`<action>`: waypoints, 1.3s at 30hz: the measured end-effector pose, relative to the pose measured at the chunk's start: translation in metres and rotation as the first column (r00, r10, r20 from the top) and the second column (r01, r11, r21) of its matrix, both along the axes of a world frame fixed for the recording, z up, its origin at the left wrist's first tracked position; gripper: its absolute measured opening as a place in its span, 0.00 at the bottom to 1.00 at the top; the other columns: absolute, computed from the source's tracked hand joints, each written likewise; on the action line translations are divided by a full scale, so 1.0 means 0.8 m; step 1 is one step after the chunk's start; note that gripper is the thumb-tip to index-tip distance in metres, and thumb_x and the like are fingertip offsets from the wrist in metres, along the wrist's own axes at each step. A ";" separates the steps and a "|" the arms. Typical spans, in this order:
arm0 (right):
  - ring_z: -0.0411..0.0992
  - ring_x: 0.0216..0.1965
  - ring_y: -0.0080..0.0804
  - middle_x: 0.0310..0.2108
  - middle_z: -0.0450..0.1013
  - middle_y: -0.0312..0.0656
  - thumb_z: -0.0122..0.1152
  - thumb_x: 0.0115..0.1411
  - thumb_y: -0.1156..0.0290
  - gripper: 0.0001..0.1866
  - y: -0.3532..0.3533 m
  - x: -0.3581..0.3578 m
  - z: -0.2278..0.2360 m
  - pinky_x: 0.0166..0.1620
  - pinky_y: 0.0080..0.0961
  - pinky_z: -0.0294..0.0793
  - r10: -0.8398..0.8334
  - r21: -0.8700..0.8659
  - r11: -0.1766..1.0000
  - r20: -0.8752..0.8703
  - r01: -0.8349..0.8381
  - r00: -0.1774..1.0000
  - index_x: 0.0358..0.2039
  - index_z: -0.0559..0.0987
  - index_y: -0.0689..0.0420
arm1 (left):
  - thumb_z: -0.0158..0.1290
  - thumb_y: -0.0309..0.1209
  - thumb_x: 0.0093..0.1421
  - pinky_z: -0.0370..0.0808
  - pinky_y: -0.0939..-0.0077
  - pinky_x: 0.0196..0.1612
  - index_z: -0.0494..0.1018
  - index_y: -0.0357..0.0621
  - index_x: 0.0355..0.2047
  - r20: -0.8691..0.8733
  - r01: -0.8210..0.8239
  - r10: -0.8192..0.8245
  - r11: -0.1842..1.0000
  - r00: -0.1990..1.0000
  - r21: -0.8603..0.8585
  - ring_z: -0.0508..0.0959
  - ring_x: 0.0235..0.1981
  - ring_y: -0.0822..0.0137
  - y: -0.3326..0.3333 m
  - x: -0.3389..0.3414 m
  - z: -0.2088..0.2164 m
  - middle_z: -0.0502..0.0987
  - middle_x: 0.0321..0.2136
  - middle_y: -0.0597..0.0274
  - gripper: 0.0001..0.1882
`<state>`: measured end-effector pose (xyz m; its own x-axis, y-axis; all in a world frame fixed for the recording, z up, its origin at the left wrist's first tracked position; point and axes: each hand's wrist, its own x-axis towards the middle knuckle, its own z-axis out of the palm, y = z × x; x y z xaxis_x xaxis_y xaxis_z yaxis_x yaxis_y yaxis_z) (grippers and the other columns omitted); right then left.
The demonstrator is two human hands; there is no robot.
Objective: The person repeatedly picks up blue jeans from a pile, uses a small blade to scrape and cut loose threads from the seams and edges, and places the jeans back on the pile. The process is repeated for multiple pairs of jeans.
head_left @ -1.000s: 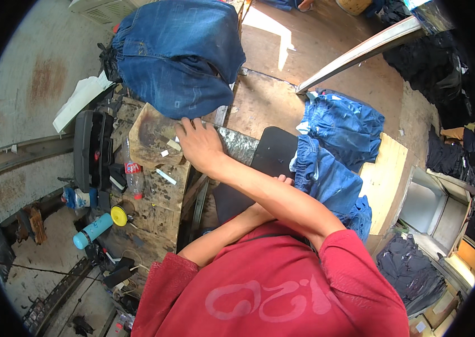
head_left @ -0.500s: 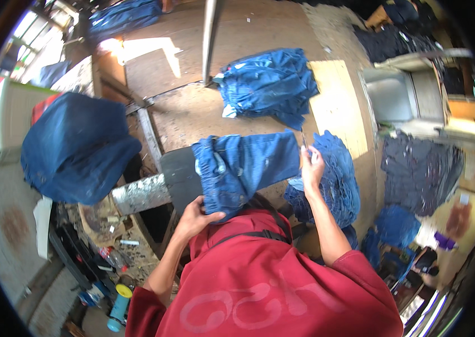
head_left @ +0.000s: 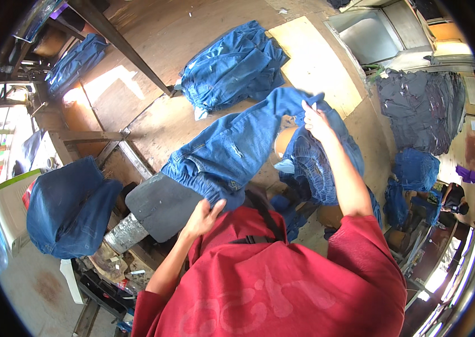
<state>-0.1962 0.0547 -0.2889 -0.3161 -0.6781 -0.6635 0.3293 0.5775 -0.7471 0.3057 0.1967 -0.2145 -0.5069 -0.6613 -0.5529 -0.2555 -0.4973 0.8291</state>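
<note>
A pair of blue denim pants [head_left: 220, 143] with a gathered elastic waistband stretches across in front of me. My left hand [head_left: 205, 218] is closed on the waistband, close to my body. Farther off and to the right, my right hand [head_left: 317, 121] pinches the far end of a leg and holds it up. Whether a small tool is also in that hand, I cannot tell. Beneath my right forearm and the raised leg stands a pile of denim garments [head_left: 316, 174] with ruffled waistbands, partly hidden. Left of the pants' waistband lies a dark flat board [head_left: 161, 205].
Another denim heap [head_left: 232, 67] lies on the wooden floor ahead, by a pale board [head_left: 321, 62]. Dark blue cloth [head_left: 72, 208] drapes over something at left. Dark garments [head_left: 422, 109] are stacked at right. A wooden post [head_left: 119, 45] slants down at far left.
My right hand has taken hold of the leg end and drawn it out, away to the right over the pile. The pants have shifted off the dark board. The view has turned.
</note>
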 end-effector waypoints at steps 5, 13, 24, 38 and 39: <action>0.70 0.23 0.22 0.23 0.77 0.29 0.74 0.66 0.46 0.26 0.016 0.036 0.061 0.28 0.34 0.68 -0.081 -0.215 0.966 -0.777 -0.141 0.625 0.32 0.87 0.62 | 0.55 0.39 0.78 0.80 0.71 0.49 0.81 0.45 0.49 -0.283 -0.338 0.454 0.863 0.845 0.377 0.82 0.42 0.75 -0.055 -0.114 -0.037 0.85 0.42 0.73 0.12; 0.83 0.43 0.30 0.45 0.83 0.44 0.73 0.68 0.65 0.11 0.188 0.272 0.094 0.45 0.28 0.82 0.263 -0.134 0.821 -0.774 -0.555 0.576 0.43 0.89 0.59 | 0.56 0.47 0.76 0.80 0.54 0.62 0.67 0.46 0.70 -0.201 -0.690 0.899 0.429 0.390 0.582 0.79 0.60 0.57 -0.085 -0.082 -0.017 0.77 0.62 0.56 0.29; 0.80 0.30 0.27 0.29 0.85 0.44 0.68 0.72 0.54 0.25 0.231 0.302 0.077 0.36 0.33 0.77 0.397 -0.065 0.880 -0.444 -0.470 0.804 0.28 0.86 0.65 | 0.68 0.25 0.66 0.81 0.65 0.59 0.80 0.39 0.58 -0.183 -0.400 0.527 0.790 0.830 0.464 0.85 0.50 0.68 0.077 0.194 -0.012 0.87 0.50 0.64 0.21; 0.52 0.14 0.21 0.17 0.58 0.26 0.65 0.74 0.57 0.17 0.192 0.193 -0.081 0.19 0.24 0.53 -0.550 0.085 0.832 0.255 0.549 0.795 0.28 0.72 0.45 | 0.71 0.27 0.64 0.81 0.72 0.43 0.78 0.34 0.46 0.073 -0.397 0.392 0.912 0.917 0.100 0.84 0.37 0.72 0.055 0.230 0.025 0.88 0.38 0.60 0.15; 0.50 0.14 0.21 0.18 0.60 0.27 0.66 0.74 0.58 0.15 0.223 0.198 -0.092 0.18 0.25 0.51 -0.648 0.263 0.756 0.162 0.600 0.745 0.31 0.74 0.47 | 0.71 0.28 0.63 0.81 0.72 0.41 0.77 0.35 0.44 0.192 -0.422 0.403 0.904 0.895 0.066 0.84 0.36 0.73 0.055 0.232 0.027 0.87 0.38 0.61 0.15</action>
